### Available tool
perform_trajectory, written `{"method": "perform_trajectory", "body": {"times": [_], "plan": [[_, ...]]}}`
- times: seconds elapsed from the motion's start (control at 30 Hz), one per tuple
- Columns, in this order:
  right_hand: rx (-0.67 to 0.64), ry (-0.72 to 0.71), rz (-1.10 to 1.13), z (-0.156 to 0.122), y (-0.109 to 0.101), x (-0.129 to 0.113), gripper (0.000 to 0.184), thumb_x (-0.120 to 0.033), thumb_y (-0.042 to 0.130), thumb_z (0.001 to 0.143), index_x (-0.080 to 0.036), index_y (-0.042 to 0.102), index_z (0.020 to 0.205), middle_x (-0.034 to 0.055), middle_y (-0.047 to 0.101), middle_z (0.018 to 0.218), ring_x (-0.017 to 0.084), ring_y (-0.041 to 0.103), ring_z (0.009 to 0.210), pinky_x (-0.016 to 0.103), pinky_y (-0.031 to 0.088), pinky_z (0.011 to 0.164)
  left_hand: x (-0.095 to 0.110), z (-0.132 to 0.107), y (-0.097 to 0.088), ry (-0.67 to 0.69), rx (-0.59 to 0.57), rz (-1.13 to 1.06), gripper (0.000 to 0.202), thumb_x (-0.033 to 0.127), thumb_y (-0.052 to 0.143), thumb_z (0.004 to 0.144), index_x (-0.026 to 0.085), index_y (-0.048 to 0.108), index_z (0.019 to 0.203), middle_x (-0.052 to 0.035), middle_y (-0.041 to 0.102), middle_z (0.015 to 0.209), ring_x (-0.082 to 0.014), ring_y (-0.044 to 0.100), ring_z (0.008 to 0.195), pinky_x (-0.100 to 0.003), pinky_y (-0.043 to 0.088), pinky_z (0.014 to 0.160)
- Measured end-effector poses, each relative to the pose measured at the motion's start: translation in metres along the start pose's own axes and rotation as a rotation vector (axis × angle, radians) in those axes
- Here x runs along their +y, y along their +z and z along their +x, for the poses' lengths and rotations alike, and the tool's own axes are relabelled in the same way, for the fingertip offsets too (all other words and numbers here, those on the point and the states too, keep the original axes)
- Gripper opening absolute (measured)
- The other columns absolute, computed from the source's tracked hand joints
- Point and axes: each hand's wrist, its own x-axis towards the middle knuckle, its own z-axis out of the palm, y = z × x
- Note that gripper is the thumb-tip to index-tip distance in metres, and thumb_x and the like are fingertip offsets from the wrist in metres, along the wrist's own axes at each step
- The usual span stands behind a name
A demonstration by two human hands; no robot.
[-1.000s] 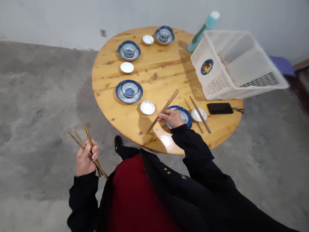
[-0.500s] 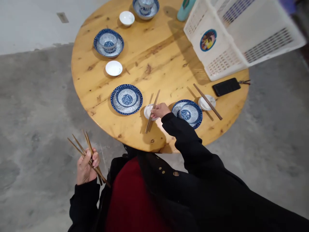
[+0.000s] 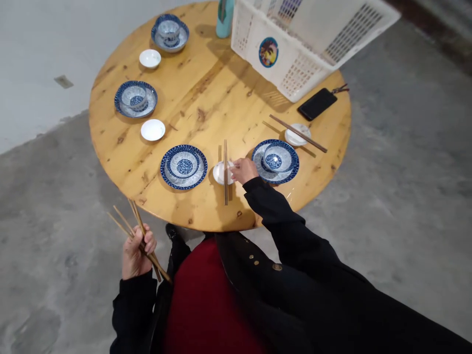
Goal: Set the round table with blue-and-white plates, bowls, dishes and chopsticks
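Note:
My left hand is closed around several brown wooden chopsticks, held low in front of the table's edge. A pair of chopsticks lies across a small white dish. Just right of that pair is my right hand, its fingertips at the dish's right side and apart from the chopsticks, holding nothing that I can see. To the left of the dish a blue-and-white bowl sits on a plate. A second bowl rests on a plate beyond my right hand.
On the round wooden table stands a white plastic basket at the far right, near a black phone and a turquoise bottle. Another chopstick pair crosses a dish. More bowls and white dishes line the left.
My right hand has let go of the chopsticks and shifted slightly right of them; they now lie straighter across the dish. My left hand still holds its bundle. The camera view has turned.

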Motion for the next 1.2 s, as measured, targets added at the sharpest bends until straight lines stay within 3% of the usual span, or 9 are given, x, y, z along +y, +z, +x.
{"method": "perform_trajectory", "body": {"times": [0.07,0.23,0.4,0.5,0.73,1.2], "plan": [[0.060,0.029,0.053,-0.008,-0.008,0.003,0.013,-0.019,0.060,0.085,-0.012,0.070,0.089,0.0053,0.070,0.064,0.021,0.074,0.070,0.029,0.058,0.075,0.011,0.007,-0.009,0.003,-0.012,0.002,0.034,0.034,0.084,0.069,0.012,0.064,0.085,0.0061,0.045,0.058,-0.0010,0.037,0.040,-0.012,0.031,0.035],[0.141,0.035,0.020,-0.025,-0.014,0.003,0.018,-0.021,0.056,0.086,-0.014,0.071,0.078,0.0047,0.069,0.062,0.021,0.071,0.068,0.031,0.056,0.074,0.040,0.023,-0.030,0.055,-0.055,0.012,0.033,0.033,0.083,0.071,0.011,0.063,0.085,0.0062,0.044,0.058,-0.0013,0.037,0.041,-0.012,0.032,0.035],[0.151,0.050,-0.198,-0.028,0.007,-0.015,0.022,-0.027,0.056,0.087,-0.015,0.072,0.077,0.0107,0.074,0.079,0.026,0.070,0.086,0.033,0.051,0.080,0.063,0.034,-0.048,0.062,-0.061,0.039,0.035,0.034,0.085,0.068,0.011,0.063,0.084,0.0066,0.043,0.057,-0.0014,0.037,0.040,-0.012,0.031,0.034],[0.166,0.095,-0.306,-0.024,0.023,-0.023,0.024,-0.034,0.059,0.087,-0.014,0.073,0.087,0.0148,0.074,0.095,0.030,0.068,0.098,0.035,0.049,0.085,0.071,0.040,-0.054,0.044,-0.068,0.047,0.036,0.034,0.086,0.066,0.011,0.063,0.083,0.0067,0.043,0.057,-0.0015,0.037,0.040,-0.012,0.031,0.033],[0.145,0.160,-0.334,-0.017,0.041,-0.023,0.026,-0.032,0.055,0.088,-0.015,0.074,0.097,0.0160,0.073,0.105,0.030,0.066,0.102,0.036,0.047,0.087,0.079,0.049,-0.056,0.008,-0.080,0.056,0.037,0.033,0.087,0.065,0.011,0.064,0.084,0.0062,0.045,0.057,-0.0018,0.039,0.040,-0.012,0.032,0.034],[0.093,0.168,-0.334,-0.023,0.036,-0.036,0.029,-0.025,0.055,0.088,-0.014,0.074,0.107,0.0162,0.073,0.110,0.029,0.065,0.107,0.034,0.047,0.090,0.080,0.054,-0.053,0.001,-0.110,0.089,0.033,0.035,0.082,0.072,0.011,0.063,0.086,0.0058,0.045,0.058,-0.0019,0.039,0.042,-0.012,0.032,0.036]]}}
